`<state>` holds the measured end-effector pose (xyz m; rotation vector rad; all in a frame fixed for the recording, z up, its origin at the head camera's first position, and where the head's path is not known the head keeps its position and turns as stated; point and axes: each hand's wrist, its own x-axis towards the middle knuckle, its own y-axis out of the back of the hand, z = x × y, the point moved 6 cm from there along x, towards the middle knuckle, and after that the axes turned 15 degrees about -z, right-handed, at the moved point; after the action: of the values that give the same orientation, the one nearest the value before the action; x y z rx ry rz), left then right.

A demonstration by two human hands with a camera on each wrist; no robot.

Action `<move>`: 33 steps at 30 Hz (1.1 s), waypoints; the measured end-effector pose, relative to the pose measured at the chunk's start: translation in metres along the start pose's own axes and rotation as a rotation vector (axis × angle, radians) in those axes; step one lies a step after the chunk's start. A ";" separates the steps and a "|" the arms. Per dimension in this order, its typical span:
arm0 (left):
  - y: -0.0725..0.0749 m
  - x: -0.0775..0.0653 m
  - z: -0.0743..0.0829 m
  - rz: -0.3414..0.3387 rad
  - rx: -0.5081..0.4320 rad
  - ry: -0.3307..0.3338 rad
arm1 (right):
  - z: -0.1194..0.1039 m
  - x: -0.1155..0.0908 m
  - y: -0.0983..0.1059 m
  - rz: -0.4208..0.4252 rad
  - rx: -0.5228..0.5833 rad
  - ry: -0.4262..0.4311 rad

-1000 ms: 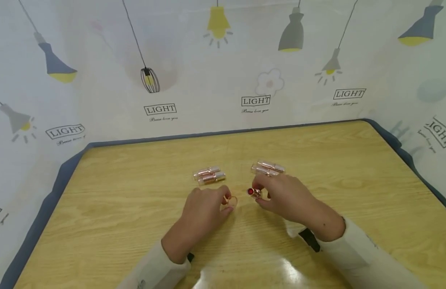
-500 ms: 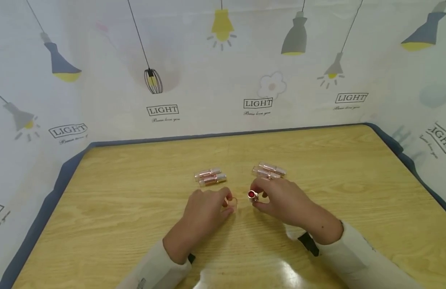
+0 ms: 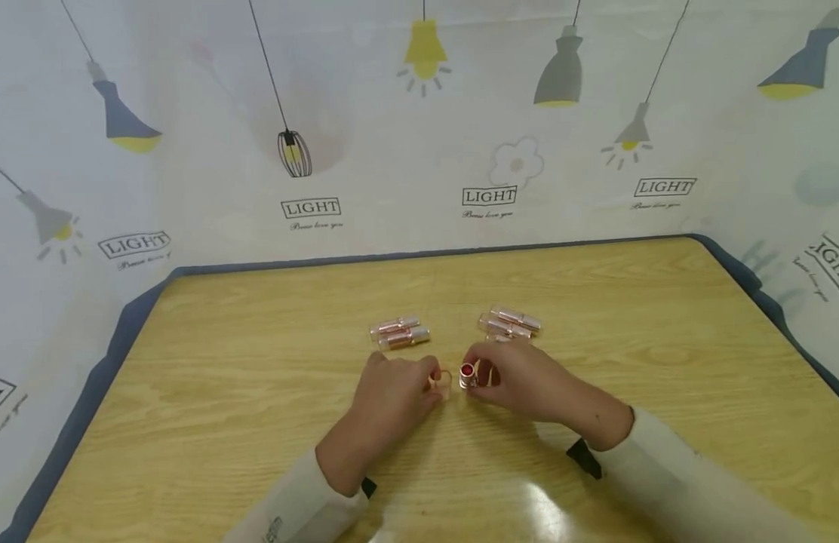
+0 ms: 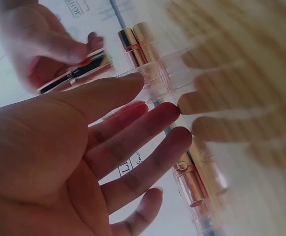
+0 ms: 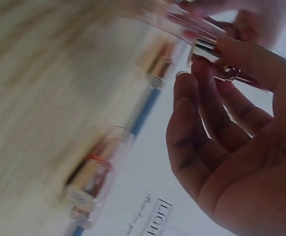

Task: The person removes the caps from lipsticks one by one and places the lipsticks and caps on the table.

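My right hand [image 3: 528, 383] pinches an uncapped lipstick [image 3: 467, 375] between thumb and fingers, its red tip facing up in the head view. Just left of it, my left hand [image 3: 392, 403] holds a clear lipstick cap [image 3: 445, 385] by thumb and fingertips, standing at the tabletop. A small gap separates cap and lipstick in the head view. In the left wrist view, the transparent cap [image 4: 155, 81] shows at the thumb tip, with the other fingers spread loosely. The right wrist view shows the lipstick's shiny gold tube [image 5: 202, 50] at my right fingertips.
Two capped lipsticks [image 3: 404, 338] lie side by side beyond my left hand. Another group of lipsticks [image 3: 514, 318] lies beyond my right hand, partly hidden by it. The wooden table [image 3: 256, 302] ends at a patterned cloth wall [image 3: 392, 151].
My right hand has brought the lipstick left, closer to the cap, and turned it more upright. The left hand keeps its hold on the cap. The head view has shifted slightly.
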<state>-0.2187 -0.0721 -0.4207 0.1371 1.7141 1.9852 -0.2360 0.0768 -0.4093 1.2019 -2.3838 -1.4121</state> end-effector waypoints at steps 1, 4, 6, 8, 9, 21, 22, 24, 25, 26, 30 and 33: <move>-0.001 0.000 0.000 0.000 -0.004 -0.001 | 0.002 0.001 -0.003 -0.011 0.013 0.002; -0.001 -0.002 -0.001 0.006 0.002 -0.002 | 0.008 0.006 -0.010 -0.034 0.020 -0.002; 0.000 -0.002 -0.001 0.010 0.012 -0.006 | 0.011 0.009 -0.014 -0.035 0.014 0.000; -0.001 -0.002 -0.001 0.008 0.019 -0.005 | 0.011 0.012 -0.016 -0.044 0.005 0.000; -0.001 -0.002 -0.001 0.005 0.017 -0.005 | 0.011 0.013 -0.017 -0.050 -0.002 -0.003; -0.003 0.001 0.000 0.001 0.013 -0.012 | 0.008 0.021 -0.015 -0.091 -0.001 -0.025; -0.003 0.001 0.000 0.002 0.016 -0.013 | 0.008 0.021 -0.015 -0.088 -0.005 -0.014; -0.002 0.002 0.000 0.003 0.021 -0.016 | 0.009 0.021 -0.016 -0.083 -0.012 -0.005; -0.002 0.002 0.000 0.002 0.024 -0.016 | 0.010 0.021 -0.016 -0.081 -0.015 -0.002; -0.002 0.002 0.000 -0.001 0.026 -0.014 | 0.010 0.021 -0.017 -0.079 -0.016 0.003; -0.001 0.002 0.000 0.004 0.032 -0.015 | 0.012 0.022 -0.018 -0.079 -0.029 0.025; -0.001 0.001 0.000 0.007 0.026 -0.017 | 0.013 0.021 -0.017 -0.098 -0.038 0.025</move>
<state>-0.2188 -0.0716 -0.4221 0.1690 1.7311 1.9623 -0.2461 0.0671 -0.4354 1.3353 -2.3002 -1.4543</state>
